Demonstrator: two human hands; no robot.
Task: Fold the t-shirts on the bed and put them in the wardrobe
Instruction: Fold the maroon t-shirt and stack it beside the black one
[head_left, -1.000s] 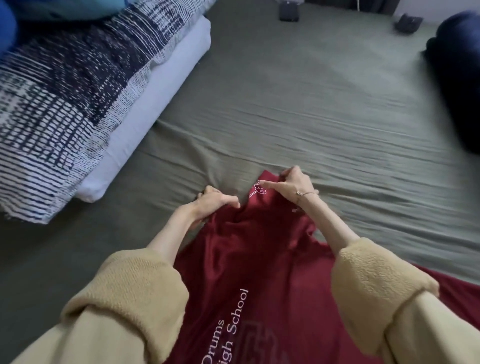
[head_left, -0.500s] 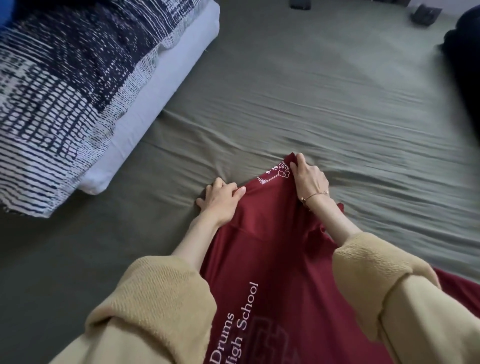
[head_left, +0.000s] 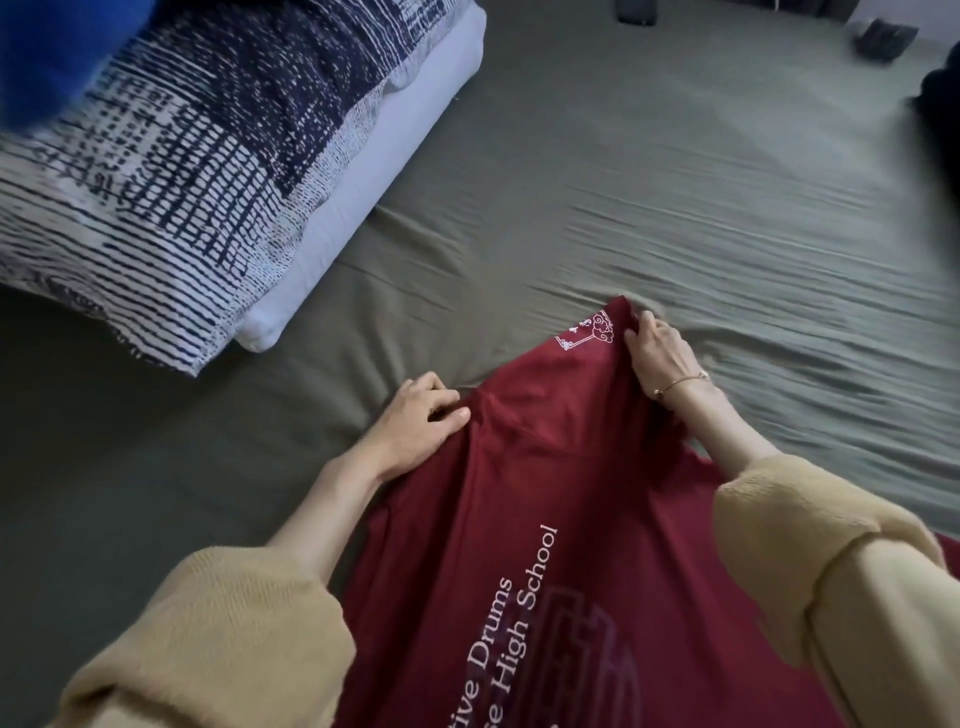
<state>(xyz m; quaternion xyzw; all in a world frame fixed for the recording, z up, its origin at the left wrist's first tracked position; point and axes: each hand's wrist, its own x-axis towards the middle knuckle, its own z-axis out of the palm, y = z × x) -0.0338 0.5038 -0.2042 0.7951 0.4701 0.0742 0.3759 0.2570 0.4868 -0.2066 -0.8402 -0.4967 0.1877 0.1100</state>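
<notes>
Bed, red t-shirt between gripping fingers.

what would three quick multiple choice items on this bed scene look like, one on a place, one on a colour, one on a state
1. Where does the patterned pillow lie from the red t-shirt?
A. far left
B. far right
C. under it

2. What colour is the bed sheet?
A. white
B. olive green
C. red

3. What is the right hand doing?
A. resting flat on the sheet
B. gripping the shirt's edge
C. holding a pillow

Answers:
1 A: the pillow fills the upper left, clear of the shirt.
2 B: the sheet around the shirt is olive green.
3 B: its fingers curl round the shirt's far edge by the small white print, while the left hand holds the opposite edge.
</notes>
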